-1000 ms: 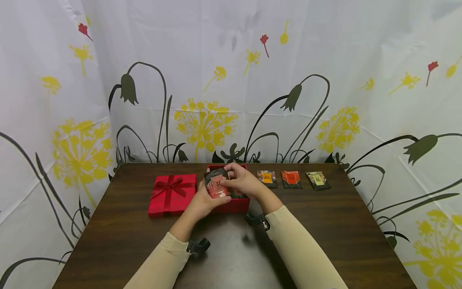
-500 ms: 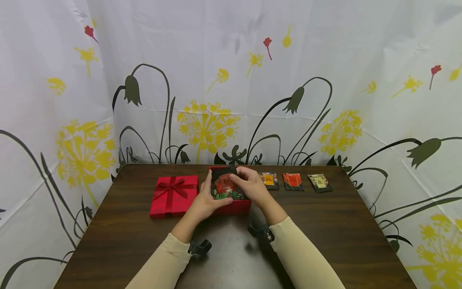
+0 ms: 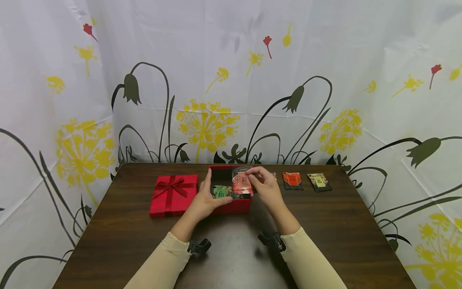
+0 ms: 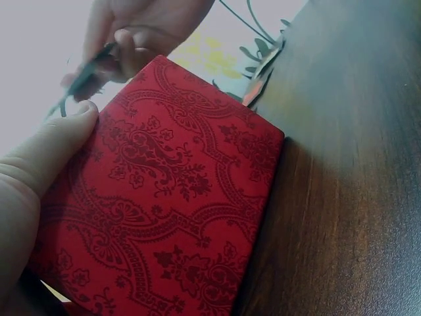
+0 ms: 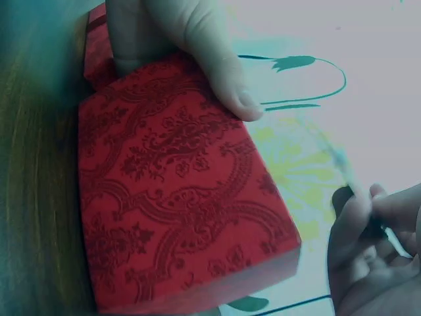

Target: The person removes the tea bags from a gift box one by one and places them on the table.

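Note:
A red gift box (image 3: 236,207) without its lid stands at the far middle of the table. My left hand (image 3: 203,202) grips its front left corner, the thumb over the front rim and the fingers along the left side. My right hand (image 3: 268,192) pinches a small dark packet (image 3: 241,184) with a pink label, held over the box's right part. A packet with a green label (image 3: 221,192) lies inside the box. In the left wrist view the box's patterned wall (image 4: 164,184) fills the middle; the right wrist view shows the right hand (image 5: 378,243) beyond the rim.
The box's red lid (image 3: 169,204) with a ribbon bow lies to the left. Right of the box are packets with an orange-red label (image 3: 292,180) and a cream label (image 3: 319,182); another is mostly hidden behind the right hand. A patterned curtain (image 3: 231,80) hangs behind the table.
The pink-labelled packet has gone from between both hands to the right hand alone, moving right over the box. My left hand has let go of it and stays at the box. The green-labelled packet is uncovered.

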The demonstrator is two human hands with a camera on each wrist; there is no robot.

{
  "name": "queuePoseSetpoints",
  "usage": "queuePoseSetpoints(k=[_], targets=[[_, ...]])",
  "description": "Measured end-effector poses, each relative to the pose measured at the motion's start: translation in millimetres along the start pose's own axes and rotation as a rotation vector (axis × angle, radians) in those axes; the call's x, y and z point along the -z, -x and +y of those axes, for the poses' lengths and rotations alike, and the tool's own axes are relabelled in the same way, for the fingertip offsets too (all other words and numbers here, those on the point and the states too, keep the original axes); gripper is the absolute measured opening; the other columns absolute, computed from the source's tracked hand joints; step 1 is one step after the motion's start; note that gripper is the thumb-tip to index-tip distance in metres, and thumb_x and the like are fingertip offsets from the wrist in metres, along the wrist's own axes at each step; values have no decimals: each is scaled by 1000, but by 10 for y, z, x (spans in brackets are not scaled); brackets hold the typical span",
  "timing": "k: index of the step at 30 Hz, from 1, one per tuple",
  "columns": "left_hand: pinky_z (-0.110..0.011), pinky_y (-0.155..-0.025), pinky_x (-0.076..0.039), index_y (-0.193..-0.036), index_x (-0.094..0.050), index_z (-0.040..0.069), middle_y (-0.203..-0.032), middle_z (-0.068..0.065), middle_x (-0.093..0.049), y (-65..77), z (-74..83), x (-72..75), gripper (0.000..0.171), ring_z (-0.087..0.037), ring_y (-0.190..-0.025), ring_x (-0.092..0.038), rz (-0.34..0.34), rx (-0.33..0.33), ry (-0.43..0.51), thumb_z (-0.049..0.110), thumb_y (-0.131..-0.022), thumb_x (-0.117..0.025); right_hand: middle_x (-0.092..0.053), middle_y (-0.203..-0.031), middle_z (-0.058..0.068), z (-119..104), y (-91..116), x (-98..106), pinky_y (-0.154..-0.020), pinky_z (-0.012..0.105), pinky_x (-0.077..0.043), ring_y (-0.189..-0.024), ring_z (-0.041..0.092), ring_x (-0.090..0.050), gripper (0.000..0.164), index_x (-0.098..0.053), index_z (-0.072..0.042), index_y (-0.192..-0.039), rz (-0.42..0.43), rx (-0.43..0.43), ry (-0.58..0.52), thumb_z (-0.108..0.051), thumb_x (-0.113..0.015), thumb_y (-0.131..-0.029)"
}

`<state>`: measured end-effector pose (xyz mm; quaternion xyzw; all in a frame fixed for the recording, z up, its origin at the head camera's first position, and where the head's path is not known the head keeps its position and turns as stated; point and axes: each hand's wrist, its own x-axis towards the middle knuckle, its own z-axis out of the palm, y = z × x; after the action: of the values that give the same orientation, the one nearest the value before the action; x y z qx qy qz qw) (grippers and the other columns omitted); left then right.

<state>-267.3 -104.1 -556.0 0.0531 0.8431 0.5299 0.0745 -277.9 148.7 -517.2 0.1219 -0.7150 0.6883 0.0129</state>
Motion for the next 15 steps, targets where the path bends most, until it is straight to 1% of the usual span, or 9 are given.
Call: queuePoseSetpoints(k=[1, 2, 4, 6, 8, 10, 13, 15], targets=[[-75, -124, -33, -176, 6, 35, -179, -20, -15, -1, 0, 1, 137, -51, -161, -30, -2, 3, 5, 55, -83, -92, -72, -124, 12, -10, 25, 24, -71, 25, -60, -87, 12, -68, 21, -71, -7, -128, 16, -13, 1, -14, -69, -109], [-75, -124, -33, -176, 6, 35, -180, -20, -15, 0, 1, 0, 137, -51, -162, -29, -5, 5, 10, 55, -83, -93, -71, -123, 13, -20, 51, 49, -68, 24, -59, -83, 12, -66, 23, -70, -7, -131, 27, -29, -6, -13, -69, -108], [-76, -123, -32, -176, 6, 35, -180, -20, -14, -1, 0, 2, 137, -51, -163, -27, -6, 5, 13, 55, -83, -93, -71, -123, 11, -41, 87, 102, -69, 21, -57, -81, 11, -64, 28, -70, -7, -134, 51, -51, -10, -12, -71, -107], [-77, -123, -33, -177, 5, 35, -180, -19, -13, -3, -7, 5, 137, -51, -163, -27, -5, 3, 16, 57, -83, -92, -71, -113, 9, -56, 113, 163, -65, 21, -56, -74, 9, -62, 29, -69, -7, -135, 65, -66, -14, -12, -73, -106], [-77, -123, -32, -176, 6, 36, -181, -19, -13, -1, -10, 6, 137, -51, -163, -26, -7, 2, 17, 56, -83, -92, -69, -106, 5, -60, 132, 228, -63, 21, -53, -71, 9, -59, 26, -70, -8, -130, 98, -64, 34, -14, -74, -105], [-76, -124, -32, -176, 7, 38, -181, -19, -12, 4, -7, 4, 136, -50, -164, -25, -11, -1, 15, 55, -84, -92, -66, -102, 4, -49, 156, 294, -64, 22, -51, -73, 11, -58, 21, -69, -8, -125, 136, -65, 87, -13, -74, -105], [-75, -124, -32, -175, 8, 39, -181, -18, -12, 8, -3, 3, 135, -50, -164, -25, -16, -6, 16, 53, -85, -92, -64, -105, 5, 7, 195, 403, -66, 24, -48, -79, 14, -55, 16, -68, -7, -119, 197, -65, 183, -11, -73, -104], [-76, -123, -33, -176, 7, 39, -181, -19, -12, 9, -3, 5, 135, -50, -164, -26, -16, -9, 15, 53, -85, -92, -63, -104, 8, 54, 227, 470, -67, 24, -46, -81, 15, -54, 14, -68, -7, -118, 231, -68, 223, -9, -72, -104]])
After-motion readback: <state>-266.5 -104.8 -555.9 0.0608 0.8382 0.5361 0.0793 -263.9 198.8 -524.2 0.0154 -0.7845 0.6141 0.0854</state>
